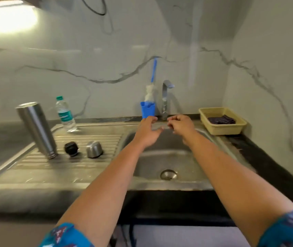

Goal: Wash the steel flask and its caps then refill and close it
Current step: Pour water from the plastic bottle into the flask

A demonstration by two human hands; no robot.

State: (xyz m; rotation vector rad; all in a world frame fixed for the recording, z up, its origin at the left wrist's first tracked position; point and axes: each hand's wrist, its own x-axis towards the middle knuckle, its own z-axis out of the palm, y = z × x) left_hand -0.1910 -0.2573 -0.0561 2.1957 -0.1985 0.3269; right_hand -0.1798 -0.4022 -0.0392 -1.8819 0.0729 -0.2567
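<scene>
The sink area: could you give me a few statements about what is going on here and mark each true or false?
1. The steel flask stands upside down on the draining board. True.
2. The black cap is screwed onto the flask. False: it lies on the draining board, between the flask and the steel cap.
3. Both hands are over the sink, holding nothing. True: the left hand and the right hand are empty.
4. The bottle brush lies in the sink. False: it stands upright in a blue holder beside the tap.
5. The plastic water bottle has no cap. False: it wears a green cap.
</scene>
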